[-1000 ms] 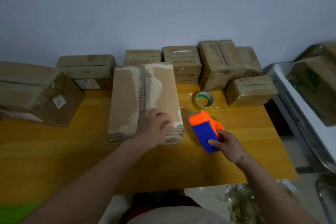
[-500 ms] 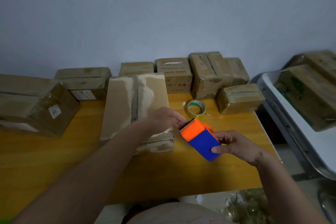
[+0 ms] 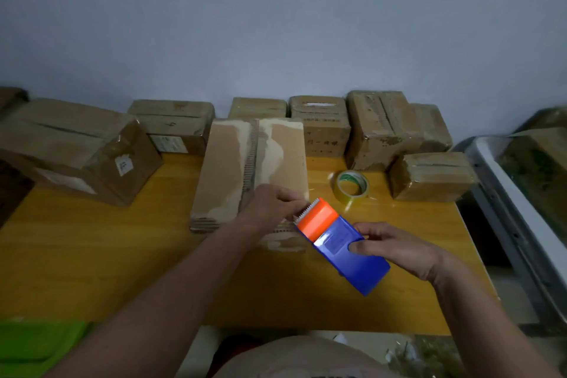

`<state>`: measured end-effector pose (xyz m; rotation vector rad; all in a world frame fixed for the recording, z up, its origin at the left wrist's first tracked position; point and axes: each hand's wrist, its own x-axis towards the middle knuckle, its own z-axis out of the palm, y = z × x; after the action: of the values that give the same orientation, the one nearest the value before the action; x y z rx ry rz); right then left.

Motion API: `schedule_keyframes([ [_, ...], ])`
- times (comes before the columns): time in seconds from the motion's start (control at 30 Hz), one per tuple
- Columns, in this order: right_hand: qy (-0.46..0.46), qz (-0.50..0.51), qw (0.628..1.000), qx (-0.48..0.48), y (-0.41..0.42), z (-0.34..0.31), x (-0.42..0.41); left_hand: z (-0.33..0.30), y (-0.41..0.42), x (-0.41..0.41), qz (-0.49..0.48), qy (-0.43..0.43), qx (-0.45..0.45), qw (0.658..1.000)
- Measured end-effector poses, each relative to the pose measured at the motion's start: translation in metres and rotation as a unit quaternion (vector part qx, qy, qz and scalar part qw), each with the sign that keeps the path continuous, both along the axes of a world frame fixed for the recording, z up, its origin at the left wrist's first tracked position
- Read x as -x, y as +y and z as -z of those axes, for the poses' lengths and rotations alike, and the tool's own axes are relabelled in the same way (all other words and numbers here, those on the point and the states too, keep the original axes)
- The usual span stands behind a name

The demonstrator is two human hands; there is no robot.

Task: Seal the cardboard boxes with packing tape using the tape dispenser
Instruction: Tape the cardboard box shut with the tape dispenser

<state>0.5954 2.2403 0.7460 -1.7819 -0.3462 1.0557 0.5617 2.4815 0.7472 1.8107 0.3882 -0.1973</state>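
My right hand (image 3: 395,250) has its thumb curled onto the top face of the blue plastic tape dispenser with an orange toothed head (image 3: 340,244), the fingers wrapped behind it, so it is gripped and held tilted above the yellow wooden table (image 3: 92,255). My left hand (image 3: 273,209) reaches to the serrated orange edge, fingertips bunched there as if pinching the tape end, though I cannot make out the tape itself. Just behind and under that hand lies the long flat cardboard box with a corrugated seam down its middle (image 3: 233,169), resting on the table. Near the dispenser's right sits a loose roll of clear tape with a green-printed core (image 3: 351,189). Further out, several taped brown cardboard boxes (image 3: 383,129) line the pale wall, with one large box (image 3: 76,147) at the left.
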Motion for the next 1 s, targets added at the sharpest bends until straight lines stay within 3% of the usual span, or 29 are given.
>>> schedule_keyframes([
  [0.4,-0.032,-0.004,0.999,-0.01,0.044,-0.006,0.001,0.014,0.018,0.034,-0.157,0.007,0.06,0.986],
  [0.6,-0.035,-0.048,0.998,0.001,0.056,-0.014,0.004,0.017,0.026,0.047,-0.187,0.046,0.158,0.969],
  [0.83,-0.045,-0.122,0.99,0.061,0.068,-0.031,0.008,0.025,0.038,0.07,-0.252,0.068,0.198,0.945],
  [1.0,-0.088,-0.14,0.979,0.123,0.068,-0.037,0.001,0.019,0.083,0.09,-0.331,0.029,0.09,0.939],
])
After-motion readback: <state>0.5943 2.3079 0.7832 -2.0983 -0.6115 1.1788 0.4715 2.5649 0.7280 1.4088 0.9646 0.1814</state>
